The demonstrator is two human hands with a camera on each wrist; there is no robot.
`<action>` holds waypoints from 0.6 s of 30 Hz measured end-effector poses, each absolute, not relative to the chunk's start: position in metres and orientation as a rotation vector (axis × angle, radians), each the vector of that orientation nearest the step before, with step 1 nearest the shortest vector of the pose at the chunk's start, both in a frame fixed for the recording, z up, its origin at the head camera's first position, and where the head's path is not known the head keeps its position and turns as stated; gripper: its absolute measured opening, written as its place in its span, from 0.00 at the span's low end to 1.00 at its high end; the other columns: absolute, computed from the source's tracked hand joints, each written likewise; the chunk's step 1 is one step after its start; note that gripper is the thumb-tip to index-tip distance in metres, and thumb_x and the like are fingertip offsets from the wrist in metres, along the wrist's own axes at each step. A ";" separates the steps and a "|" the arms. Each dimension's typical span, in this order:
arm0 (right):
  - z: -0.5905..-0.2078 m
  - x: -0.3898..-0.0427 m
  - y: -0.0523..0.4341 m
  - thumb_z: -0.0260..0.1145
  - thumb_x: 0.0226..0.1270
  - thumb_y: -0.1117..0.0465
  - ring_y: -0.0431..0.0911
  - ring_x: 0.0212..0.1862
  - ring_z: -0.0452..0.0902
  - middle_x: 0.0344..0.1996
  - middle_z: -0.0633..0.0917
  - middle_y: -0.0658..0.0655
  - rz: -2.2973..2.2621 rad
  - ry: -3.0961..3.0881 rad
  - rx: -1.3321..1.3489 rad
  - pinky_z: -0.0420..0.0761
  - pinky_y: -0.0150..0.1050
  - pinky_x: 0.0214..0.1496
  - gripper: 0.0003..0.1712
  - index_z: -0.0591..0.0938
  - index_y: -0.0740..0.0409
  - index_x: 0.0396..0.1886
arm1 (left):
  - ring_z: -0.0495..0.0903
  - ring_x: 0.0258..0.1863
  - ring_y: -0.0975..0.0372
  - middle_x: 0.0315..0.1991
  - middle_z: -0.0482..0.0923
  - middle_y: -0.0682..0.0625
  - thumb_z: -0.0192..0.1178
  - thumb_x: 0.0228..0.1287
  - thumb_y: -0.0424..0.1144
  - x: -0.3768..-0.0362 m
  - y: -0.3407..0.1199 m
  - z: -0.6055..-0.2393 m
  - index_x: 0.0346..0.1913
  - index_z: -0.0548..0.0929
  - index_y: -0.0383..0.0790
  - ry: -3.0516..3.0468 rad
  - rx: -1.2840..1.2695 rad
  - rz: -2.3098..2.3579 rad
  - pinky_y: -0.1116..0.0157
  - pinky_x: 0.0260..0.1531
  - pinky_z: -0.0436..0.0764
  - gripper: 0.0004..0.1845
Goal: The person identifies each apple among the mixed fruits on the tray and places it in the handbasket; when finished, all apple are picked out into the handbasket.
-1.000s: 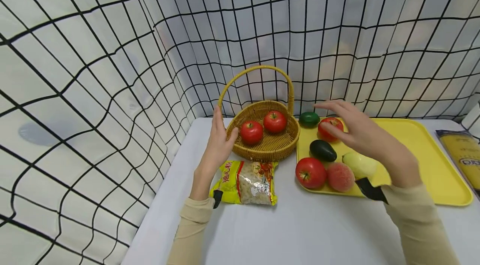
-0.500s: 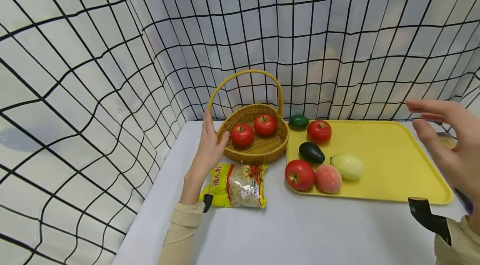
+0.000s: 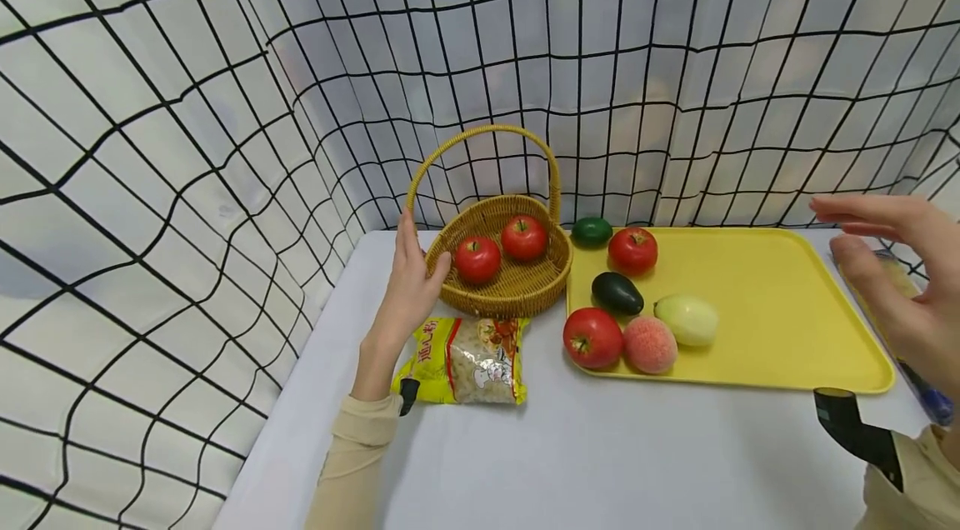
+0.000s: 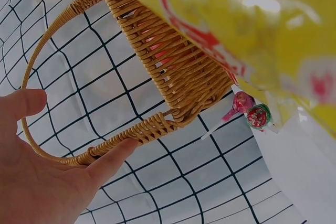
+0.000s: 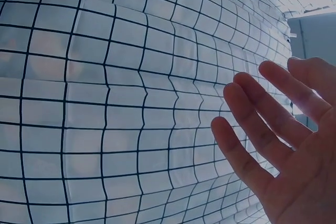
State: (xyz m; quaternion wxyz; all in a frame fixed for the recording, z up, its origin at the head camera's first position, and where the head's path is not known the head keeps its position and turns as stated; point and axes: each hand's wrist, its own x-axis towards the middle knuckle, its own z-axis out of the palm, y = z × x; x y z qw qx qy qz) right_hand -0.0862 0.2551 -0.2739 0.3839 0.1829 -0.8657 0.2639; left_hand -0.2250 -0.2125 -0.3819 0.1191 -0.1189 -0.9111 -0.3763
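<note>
At the left of the head view stands a wicker basket (image 3: 498, 302) with a tall arched handle, two red apples (image 3: 477, 260) inside. My left hand (image 3: 403, 284) rests against the basket's left side with fingers extended. In the left wrist view its thumb and a finger lie along the handle (image 4: 118, 139). My right hand (image 3: 907, 284) hovers at the far right, near the right end of a yellow tray (image 3: 780, 305), fingers spread and holding nothing. The right wrist view shows that hand (image 5: 286, 145) with bare fingers before the netting.
On the tray's left are red apples (image 3: 592, 338), a peach (image 3: 650, 344), a pale green fruit (image 3: 686, 320), a dark avocado-like fruit (image 3: 617, 293) and a small green one (image 3: 592, 232). A yellow pasta bag (image 3: 476, 359) lies before the basket. Wrapped lollipops (image 4: 257, 116) show beside it. Black netting (image 3: 600, 88) stands behind.
My right hand has moved from above the tray's fruit to the far right. The left hand stays at the basket, and the view has turned slightly to the right.
</note>
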 end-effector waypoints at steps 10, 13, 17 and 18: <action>-0.274 -0.102 0.217 0.70 0.69 0.65 0.23 0.58 0.73 0.56 0.86 0.51 0.723 -2.242 0.783 0.66 0.14 0.64 0.23 0.82 0.60 0.63 | 0.33 0.85 0.49 0.85 0.22 0.47 0.48 0.81 0.51 -0.225 -0.213 -0.380 0.82 0.23 0.48 -2.655 -0.337 -1.092 0.44 0.82 0.49 0.48; -0.279 -0.109 0.204 0.73 0.63 0.69 0.31 0.61 0.74 0.59 0.85 0.54 0.692 -2.330 0.853 0.63 0.13 0.66 0.29 0.81 0.55 0.65 | 0.32 0.85 0.50 0.85 0.22 0.46 0.48 0.81 0.50 -0.227 -0.213 -0.380 0.82 0.24 0.46 -2.652 -0.350 -1.091 0.44 0.82 0.48 0.48; -0.295 -0.123 0.188 0.73 0.63 0.68 0.41 0.62 0.77 0.61 0.82 0.49 0.694 -2.456 0.889 0.67 0.16 0.66 0.31 0.80 0.48 0.65 | 0.33 0.85 0.49 0.85 0.23 0.44 0.49 0.81 0.48 -0.227 -0.213 -0.381 0.82 0.25 0.44 -2.647 -0.364 -1.087 0.44 0.82 0.49 0.48; -0.299 -0.128 0.184 0.73 0.64 0.66 0.43 0.62 0.77 0.61 0.81 0.48 0.693 -2.487 0.893 0.72 0.20 0.66 0.29 0.80 0.47 0.65 | 0.33 0.85 0.50 0.85 0.23 0.44 0.49 0.81 0.48 -0.227 -0.213 -0.382 0.82 0.24 0.45 -2.649 -0.365 -1.090 0.44 0.82 0.49 0.48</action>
